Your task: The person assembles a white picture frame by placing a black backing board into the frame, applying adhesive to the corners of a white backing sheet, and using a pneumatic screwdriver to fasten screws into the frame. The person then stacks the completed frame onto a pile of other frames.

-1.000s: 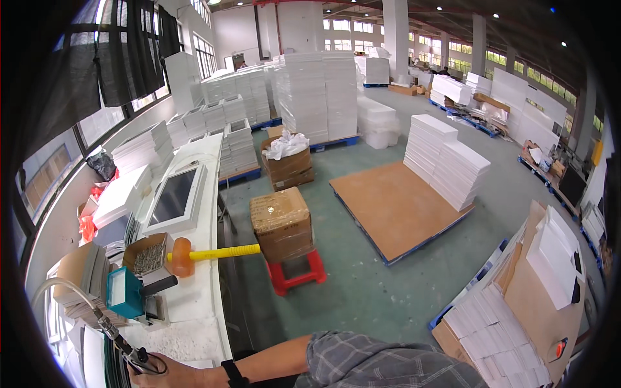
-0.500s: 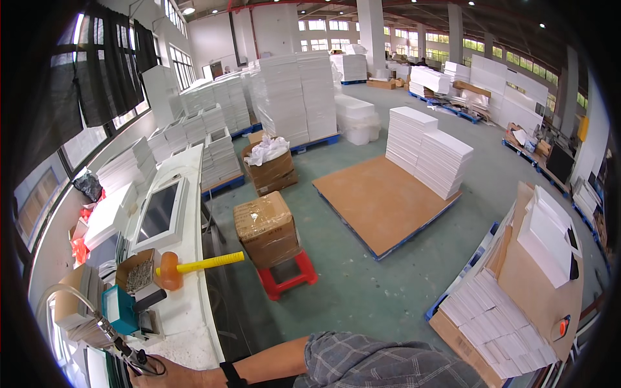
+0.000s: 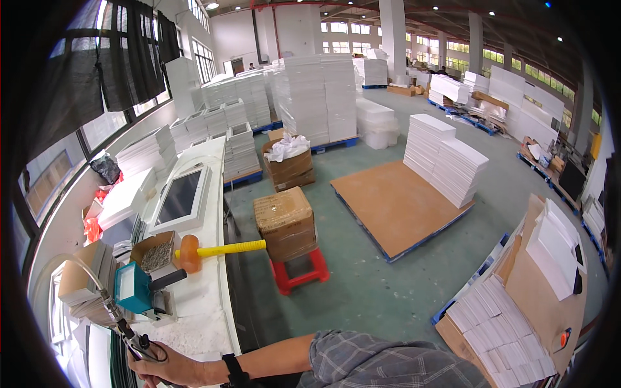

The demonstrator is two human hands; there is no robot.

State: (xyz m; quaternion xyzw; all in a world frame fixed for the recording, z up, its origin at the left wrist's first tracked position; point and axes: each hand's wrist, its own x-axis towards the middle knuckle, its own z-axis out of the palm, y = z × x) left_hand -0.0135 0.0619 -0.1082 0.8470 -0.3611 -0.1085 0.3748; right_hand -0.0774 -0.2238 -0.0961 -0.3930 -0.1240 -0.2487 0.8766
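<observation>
Gripping a slim black-and-silver tool at the frame's lower left, the right hand was curled around it, pale flexible hose arched upward, amber-headed, ribbed yellow-handled mallet lay nearby, left hand's state could not be told

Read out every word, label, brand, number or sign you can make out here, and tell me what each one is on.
I can't quote any text from this view.
Carton on the red stool: dark printing, too small and blurred to read reliably.
Hand tool in the right hand: no lettering I can make out.
Yellow-handled mallet: none I can make out.
</observation>
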